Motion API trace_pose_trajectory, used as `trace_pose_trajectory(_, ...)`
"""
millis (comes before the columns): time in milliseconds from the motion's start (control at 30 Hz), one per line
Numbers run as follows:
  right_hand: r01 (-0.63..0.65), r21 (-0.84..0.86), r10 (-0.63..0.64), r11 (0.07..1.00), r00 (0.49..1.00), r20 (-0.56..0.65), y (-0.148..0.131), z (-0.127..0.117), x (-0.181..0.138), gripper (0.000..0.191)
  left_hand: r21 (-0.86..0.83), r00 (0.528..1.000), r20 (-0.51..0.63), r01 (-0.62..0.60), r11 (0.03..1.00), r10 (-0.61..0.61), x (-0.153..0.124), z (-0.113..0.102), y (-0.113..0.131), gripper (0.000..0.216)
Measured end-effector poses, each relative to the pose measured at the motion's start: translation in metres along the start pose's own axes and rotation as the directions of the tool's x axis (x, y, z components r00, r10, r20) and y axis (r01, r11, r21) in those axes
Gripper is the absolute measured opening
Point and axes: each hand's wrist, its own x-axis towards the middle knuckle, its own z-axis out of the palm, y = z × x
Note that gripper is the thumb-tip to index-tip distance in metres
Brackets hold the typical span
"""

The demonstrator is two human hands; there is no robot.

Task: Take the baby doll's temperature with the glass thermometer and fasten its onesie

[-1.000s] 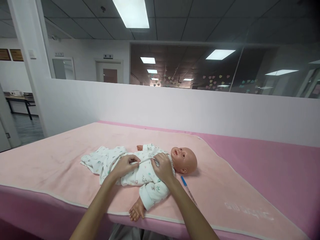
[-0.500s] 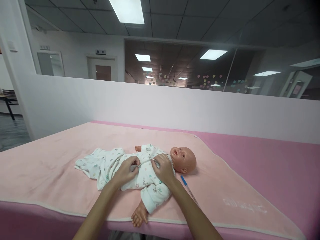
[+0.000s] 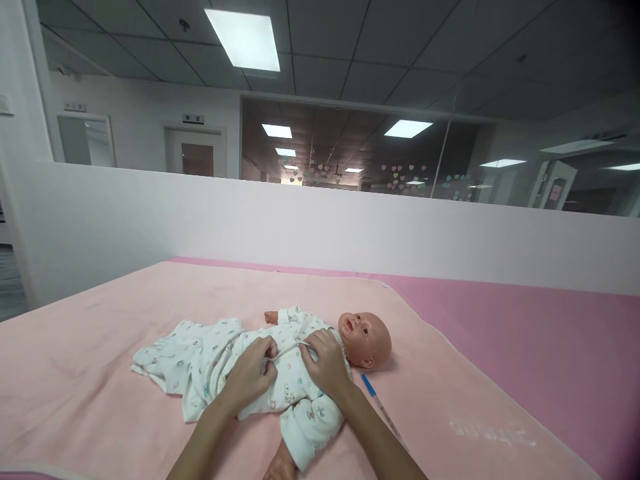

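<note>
Both hands pinching romper (image 3: 280,387) front on doll (image 3: 364,339), pen (image 3: 383,412) beside, blanket (image 3: 100,347) edge far.

I'm looking over a low white partition wall (image 3: 350,227) toward dark glass panes (image 3: 350,150); ceiling light panels (image 3: 243,40) are glowing above, and a closed door (image 3: 196,157) is standing at left.

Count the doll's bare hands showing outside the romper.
2: one doll hand past the far sleeve, one doll hand at the bottom edge below the near sleeve, partly cut off.
</note>
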Motion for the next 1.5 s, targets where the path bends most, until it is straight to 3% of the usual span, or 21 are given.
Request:
trace_pose_trajectory(133,0.010,-0.001,-0.010,1.000,1.000,-0.005,0.001,0.000,-0.002,0.014,0.032,0.999,-0.032,0.017,0.999,-0.016,-0.001,0.001,0.002,0.014)
trace_pose_trajectory(333,0.031,-0.037,-0.030,0.999,1.000,0.002,0.002,-0.003,0.000,0.012,0.109,0.994,-0.092,-0.047,0.993,0.057,-0.003,0.004,0.003,0.013)
trace_pose_trajectory(500,0.097,-0.186,-0.089,0.978,0.995,0.052,-0.008,-0.034,-0.005,0.015,0.100,0.994,-0.103,-0.034,0.994,0.045,-0.005,0.002,0.001,0.012)
trace_pose_trajectory(667,-0.114,-0.324,0.103,0.939,0.993,-0.051,-0.001,-0.075,-0.066,0.018,-0.010,0.993,-0.110,-0.038,0.999,0.037,0.000,-0.010,0.009,0.022)
trace_pose_trajectory(767,-0.210,-0.470,0.156,0.857,0.976,-0.150,0.017,-0.082,-0.117,0.023,-0.079,0.981,-0.186,-0.079,0.994,0.063,0.018,-0.011,0.022,0.024)
trace_pose_trajectory(867,-0.306,-0.504,0.225,0.808,0.950,-0.215,0.032,-0.082,-0.153,0.029,-0.143,0.970,-0.238,-0.080,0.986,0.044,0.046,0.003,0.034,0.018)
trace_pose_trajectory(933,-0.333,-0.476,0.250,0.814,0.940,-0.231,0.037,-0.083,-0.166,0.032,-0.224,0.985,-0.169,-0.065,0.972,0.027,0.064,0.019,0.036,0.017)
trace_pose_trajectory(1067,-0.303,-0.436,0.236,0.847,0.950,-0.203,0.041,-0.090,-0.174,0.022,-0.436,0.996,0.089,0.024,0.900,0.016,0.082,0.050,0.028,0.034)
trace_pose_trajectory(1200,-0.278,-0.437,0.212,0.855,0.958,-0.196,0.048,-0.089,-0.175,0.020,-0.475,0.959,0.281,0.111,0.873,0.030,0.077,0.054,0.022,0.050)
trace_pose_trajectory(1333,-0.276,-0.475,0.169,0.836,0.952,-0.256,0.055,-0.082,-0.178,0.021,-0.463,0.939,0.338,0.112,0.880,0.059,0.071,0.045,0.028,0.053)
trace_pose_trajectory(1500,-0.325,-0.424,0.189,0.845,0.924,-0.332,0.052,-0.076,-0.179,0.025,-0.480,0.946,0.324,0.141,0.866,0.026,0.072,0.045,0.029,0.045)
